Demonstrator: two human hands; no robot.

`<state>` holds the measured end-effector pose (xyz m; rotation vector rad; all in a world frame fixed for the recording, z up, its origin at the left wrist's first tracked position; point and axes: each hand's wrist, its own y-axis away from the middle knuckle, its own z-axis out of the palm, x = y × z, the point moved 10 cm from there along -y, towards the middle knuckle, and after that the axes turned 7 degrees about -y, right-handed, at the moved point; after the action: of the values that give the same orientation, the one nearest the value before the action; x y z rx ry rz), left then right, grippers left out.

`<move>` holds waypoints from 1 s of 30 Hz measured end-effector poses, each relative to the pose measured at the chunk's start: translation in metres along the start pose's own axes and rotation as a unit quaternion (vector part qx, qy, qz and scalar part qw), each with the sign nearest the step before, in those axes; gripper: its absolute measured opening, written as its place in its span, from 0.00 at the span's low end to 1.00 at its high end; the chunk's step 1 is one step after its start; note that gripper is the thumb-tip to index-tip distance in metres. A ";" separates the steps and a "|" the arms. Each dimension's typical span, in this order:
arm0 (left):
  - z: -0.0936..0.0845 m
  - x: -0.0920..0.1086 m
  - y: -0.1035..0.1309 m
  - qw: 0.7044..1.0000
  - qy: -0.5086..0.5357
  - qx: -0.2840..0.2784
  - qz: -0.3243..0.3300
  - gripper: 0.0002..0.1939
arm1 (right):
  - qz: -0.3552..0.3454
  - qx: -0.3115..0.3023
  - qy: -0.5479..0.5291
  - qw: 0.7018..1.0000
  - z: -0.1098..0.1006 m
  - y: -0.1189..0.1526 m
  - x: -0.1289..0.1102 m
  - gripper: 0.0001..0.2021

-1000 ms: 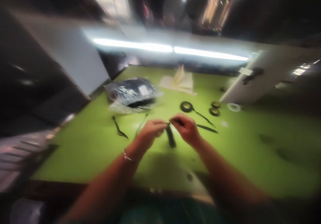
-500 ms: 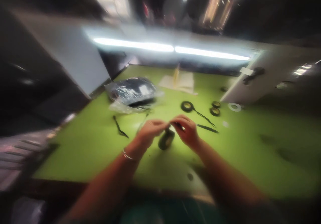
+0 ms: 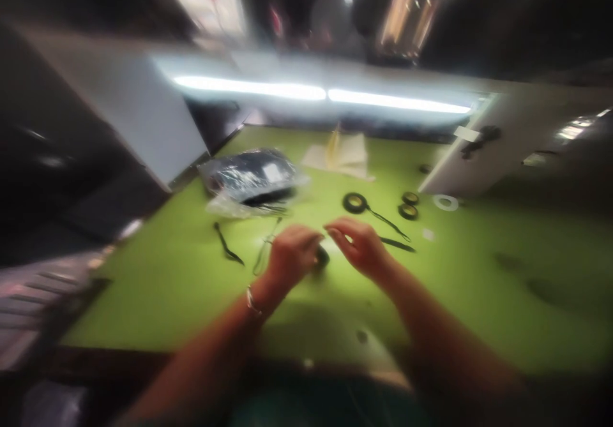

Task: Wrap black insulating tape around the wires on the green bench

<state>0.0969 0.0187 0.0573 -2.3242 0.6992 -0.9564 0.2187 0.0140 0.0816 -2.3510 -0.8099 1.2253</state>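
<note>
Over the middle of the mat my left hand (image 3: 293,253), with a bracelet at the wrist, is closed on a roll of black tape (image 3: 322,258). The hand hides much of the roll. Just to the right, the fingers of my right hand (image 3: 358,242) are pinched together, their tips close to the left fingertips but a little apart. Whatever those fingers hold is too small or blurred to make out. Beyond the right hand lie a black tape roll (image 3: 355,203) with a dark cord (image 3: 389,224) beside it, and a dark flat strip (image 3: 397,244).
A clear plastic bag (image 3: 256,175) with dark contents lies at the back left of the green mat (image 3: 158,286). Behind are pale papers (image 3: 352,156). Two small tape rolls (image 3: 408,211) and a white ring (image 3: 446,203) lie right; a black cord piece (image 3: 228,246) lies left.
My left hand has turned and the tape roll has moved up, now mostly behind that hand. The fingertips of the two hands have come slightly apart.
</note>
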 end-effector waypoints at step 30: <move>0.036 -0.042 0.009 0.912 0.252 -0.218 -0.237 0.08 | -0.148 -0.073 0.157 0.974 0.013 0.003 -0.022 0.09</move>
<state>0.0957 0.0480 0.0094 -2.7257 0.5874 -1.8285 0.1987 -0.0012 0.0860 -2.3445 -1.1167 0.6721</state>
